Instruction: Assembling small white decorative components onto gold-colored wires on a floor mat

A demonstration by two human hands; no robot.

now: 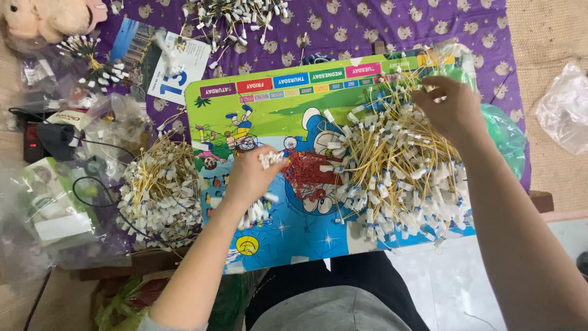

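L hand [248,178] fingers were closed round a small bunch of yellow wires w/ white connector ends [267,160]; more white ends stuck out below the palm. R hand [450,107] was down in the far side of the big loose pile of yellow wires [398,165], fingers curled & pinching at a few strands, though exactly what they gripped was hard to tell.

Between the hands lay a small red tangle of wires [309,171], touching the loose pile's near-left edge.

Progress, as a judgement: part done, plenty left. A sizeable heap of gathered wires [162,193] sat off the board to the L, looking already sorted; the loose pile by the R hand was still larger & unsorted. Smaller tied bundles [92,58] & a scatter of white-ended pieces [236,18] lay further away.

Surface: a colourful cartoon board [269,92] w/ a row of coloured labels along its far edge, resting across the person's lap. Under it, a purple patterned cloth [343,27]. Clear plastic bags [563,110] to the R on woven matting, a green bag [505,132] by the board's R edge, more plastic & a black cable [92,184] on the L, plush toy [43,18] at the far L corner.
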